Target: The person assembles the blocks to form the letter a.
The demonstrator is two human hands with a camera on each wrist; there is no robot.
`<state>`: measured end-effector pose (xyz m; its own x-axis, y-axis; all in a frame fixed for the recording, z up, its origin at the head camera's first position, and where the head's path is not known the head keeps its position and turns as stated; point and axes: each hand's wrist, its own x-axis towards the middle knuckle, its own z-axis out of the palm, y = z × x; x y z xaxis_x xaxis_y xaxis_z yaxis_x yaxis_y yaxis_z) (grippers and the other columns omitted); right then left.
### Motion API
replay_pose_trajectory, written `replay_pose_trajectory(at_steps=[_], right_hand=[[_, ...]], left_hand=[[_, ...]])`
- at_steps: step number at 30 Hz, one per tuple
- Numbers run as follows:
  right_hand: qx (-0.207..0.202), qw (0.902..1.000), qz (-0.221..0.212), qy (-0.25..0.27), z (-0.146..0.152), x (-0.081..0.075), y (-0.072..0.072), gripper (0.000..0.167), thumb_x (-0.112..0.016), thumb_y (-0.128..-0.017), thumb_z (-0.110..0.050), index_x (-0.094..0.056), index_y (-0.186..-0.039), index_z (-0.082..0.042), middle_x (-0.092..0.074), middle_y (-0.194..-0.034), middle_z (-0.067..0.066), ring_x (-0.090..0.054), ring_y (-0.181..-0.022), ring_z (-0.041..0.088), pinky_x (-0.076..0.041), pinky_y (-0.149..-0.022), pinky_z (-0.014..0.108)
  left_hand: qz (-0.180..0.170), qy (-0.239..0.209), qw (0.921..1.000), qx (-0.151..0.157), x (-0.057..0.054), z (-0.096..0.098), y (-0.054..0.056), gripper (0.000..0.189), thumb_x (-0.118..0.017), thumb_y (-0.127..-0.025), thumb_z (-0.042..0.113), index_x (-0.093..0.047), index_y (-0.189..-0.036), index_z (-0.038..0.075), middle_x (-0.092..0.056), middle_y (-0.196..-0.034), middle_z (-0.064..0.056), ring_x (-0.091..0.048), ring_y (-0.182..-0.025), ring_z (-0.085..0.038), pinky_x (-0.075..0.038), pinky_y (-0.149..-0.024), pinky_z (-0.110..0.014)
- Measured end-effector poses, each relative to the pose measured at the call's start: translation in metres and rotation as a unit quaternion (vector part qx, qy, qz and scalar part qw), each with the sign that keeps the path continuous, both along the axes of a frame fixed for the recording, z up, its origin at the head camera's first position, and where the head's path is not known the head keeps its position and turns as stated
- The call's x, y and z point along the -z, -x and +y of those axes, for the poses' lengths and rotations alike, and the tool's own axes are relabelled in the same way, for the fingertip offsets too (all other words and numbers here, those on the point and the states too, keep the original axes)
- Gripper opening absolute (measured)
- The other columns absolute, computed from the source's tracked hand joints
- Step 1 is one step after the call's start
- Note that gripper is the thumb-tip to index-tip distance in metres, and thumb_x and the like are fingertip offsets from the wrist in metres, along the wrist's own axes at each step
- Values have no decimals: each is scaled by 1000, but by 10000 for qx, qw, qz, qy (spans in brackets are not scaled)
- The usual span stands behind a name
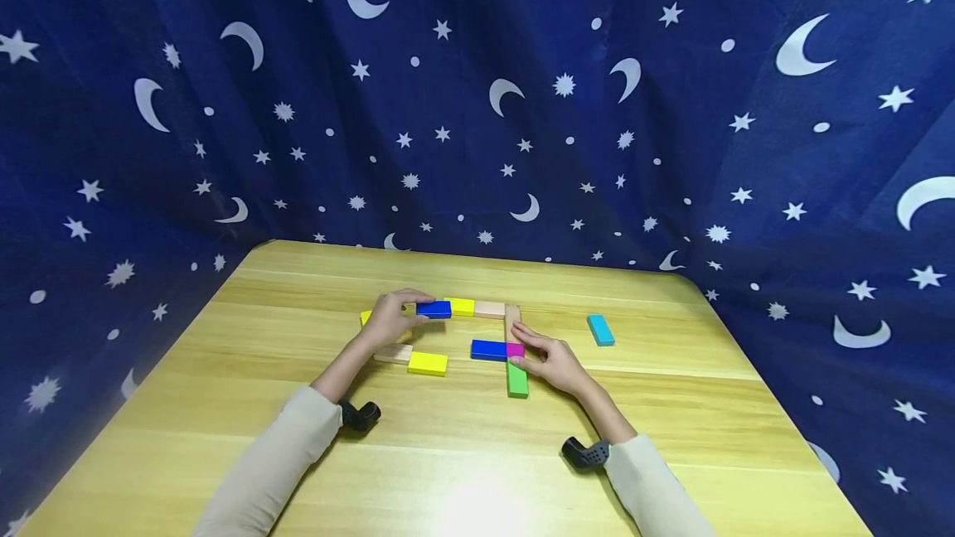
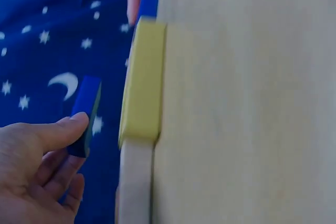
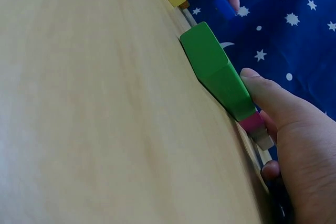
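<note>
My left hand (image 1: 388, 319) pinches a blue block (image 1: 434, 310) between thumb and fingers. In the left wrist view that blue block (image 2: 85, 114) is tilted in the grasp. At the far row, a yellow block (image 1: 462, 307) lies just right of it, followed by a pale wooden block (image 1: 489, 310). My right hand (image 1: 555, 365) rests by the right column, fingers and thumb spread and loosely bent beside a magenta block (image 1: 516, 350). A wooden block (image 1: 511, 318) lies beyond the magenta one and a green block (image 1: 517, 379) on its near side. Another blue block (image 1: 488, 350) adjoins its left.
Nearer the left wrist lie a wooden block (image 1: 393, 354) and a yellow block (image 1: 428, 364), end to end. Another yellow block (image 1: 365, 317) is partly hidden behind the left hand. A light blue block (image 1: 600, 330) lies apart at right. A star-patterned curtain (image 1: 462, 106) borders the table.
</note>
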<state>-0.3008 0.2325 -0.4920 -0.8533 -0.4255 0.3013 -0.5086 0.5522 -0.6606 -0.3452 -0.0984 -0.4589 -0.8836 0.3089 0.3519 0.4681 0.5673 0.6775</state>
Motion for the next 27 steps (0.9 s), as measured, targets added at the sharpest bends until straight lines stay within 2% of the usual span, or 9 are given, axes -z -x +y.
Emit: replay_pose_trajectory(at_steps=[3,7,12,16,22,27], right_hand=[[1,10000,-9,0,1,2,0,57,-69,-82,-34,-53,-131,-10,-43,-139,0,-39,-127,24,-34,-101,40],[21,10000,-49,8,1,2,0,57,-69,-82,-35,-53,-131,-11,-43,-139,-1,-38,-127,24,-33,-101,40],[15,10000,-24,17,1,1,0,57,-69,-82,-34,-53,-131,-10,-43,-139,0,-38,-127,25,-33,-101,41],[8,10000,-1,-21,1,1,0,56,-69,-83,-33,-53,-131,-10,-43,-139,1,-38,-127,25,-32,-102,41],[-16,10000,-20,-2,0,0,0,56,-69,-83,-32,-52,-132,-10,-43,-140,2,-38,-127,25,-33,-101,42],[-41,10000,-26,50,0,0,0,57,-69,-83,-31,-52,-132,-9,-43,-140,2,-38,-127,26,-35,-100,42]], left_hand=[[-205,79,9995,217,4,12,-9,32,-73,-78,10,-69,-110,13,-61,-118,-8,-56,-108,-26,-49,-81,-39],[-524,158,9975,437,12,22,-15,32,-75,-76,8,-71,-108,15,-63,-115,-6,-58,-105,-23,-51,-79,-34],[-564,222,9962,626,17,27,-19,31,-77,-74,7,-72,-104,14,-66,-108,-4,-57,-104,-23,-49,-83,-36],[-571,261,9957,688,20,28,-20,31,-78,-72,8,-72,-103,14,-67,-104,-2,-58,-102,-23,-46,-88,-40],[-666,301,9942,788,22,28,-21,34,-79,-71,10,-72,-104,13,-67,-102,1,-59,-97,-19,-47,-85,-36],[-909,264,9924,789,21,30,-21,34,-79,-71,9,-71,-104,13,-68,-102,2,-59,-100,-18,-47,-88,-34]])
